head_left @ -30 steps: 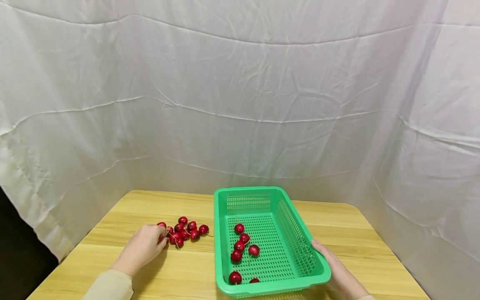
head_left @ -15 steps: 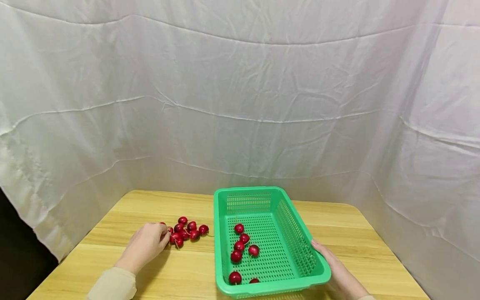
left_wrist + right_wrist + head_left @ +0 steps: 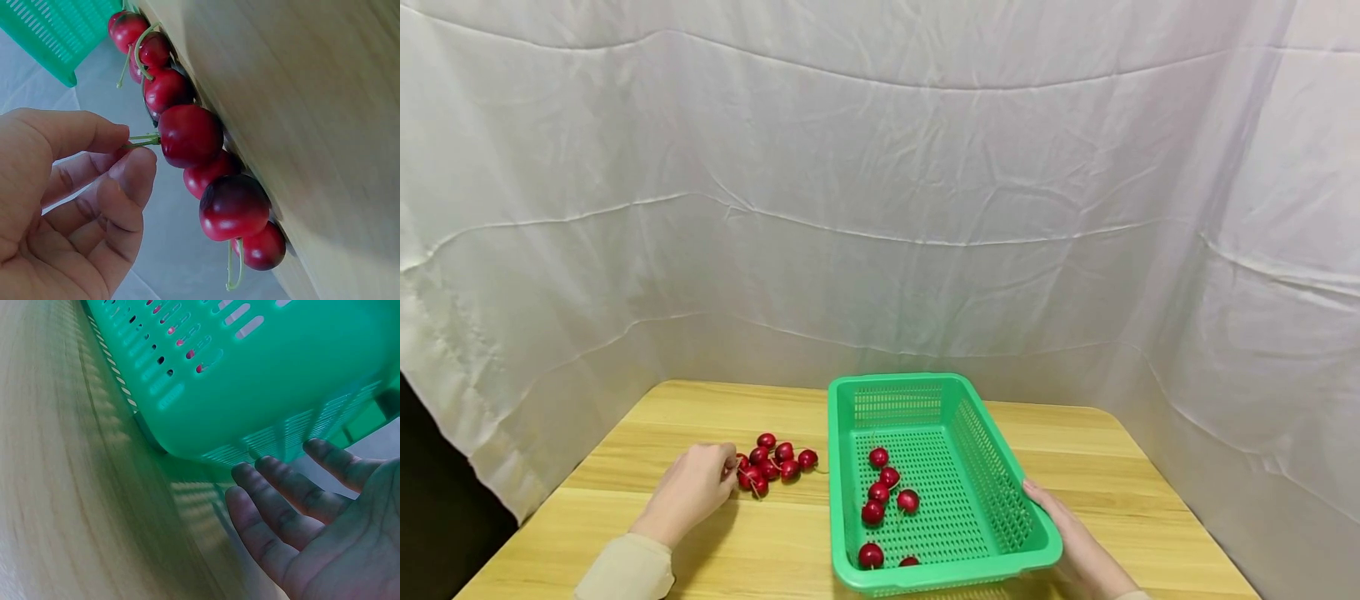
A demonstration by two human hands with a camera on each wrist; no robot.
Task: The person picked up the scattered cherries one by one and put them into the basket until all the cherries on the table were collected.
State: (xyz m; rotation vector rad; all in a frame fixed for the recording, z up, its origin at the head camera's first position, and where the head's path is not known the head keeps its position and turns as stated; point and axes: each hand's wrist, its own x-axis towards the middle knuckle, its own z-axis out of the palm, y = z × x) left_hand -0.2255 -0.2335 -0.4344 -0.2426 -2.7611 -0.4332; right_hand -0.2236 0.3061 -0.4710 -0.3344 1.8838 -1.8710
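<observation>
At the left of the head view my left hand (image 3: 688, 493) reaches to the edge of a pile of dark red cherries (image 3: 789, 471) on the table. In the left wrist view its thumb and forefinger pinch the green stem (image 3: 145, 140) of one cherry (image 3: 190, 135), whose fruit overlaps others in the pile. A green plastic basket (image 3: 837, 475) stands right of the pile, with several cherries (image 3: 872, 512) on its floor. My right hand (image 3: 1072, 537) is at the basket's near right side; in the right wrist view its fingers (image 3: 300, 494) extend loosely toward the slotted wall.
The wooden table (image 3: 778, 550) ends in rounded far corners. White cloth (image 3: 925, 208) hangs behind it and along both sides. A dark gap (image 3: 437, 475) shows beyond the cloth at lower left.
My left hand has shifted slightly up and right over the pile's left edge, and the leftmost cherry has gone from sight behind it. Right hand and basket look the same.
</observation>
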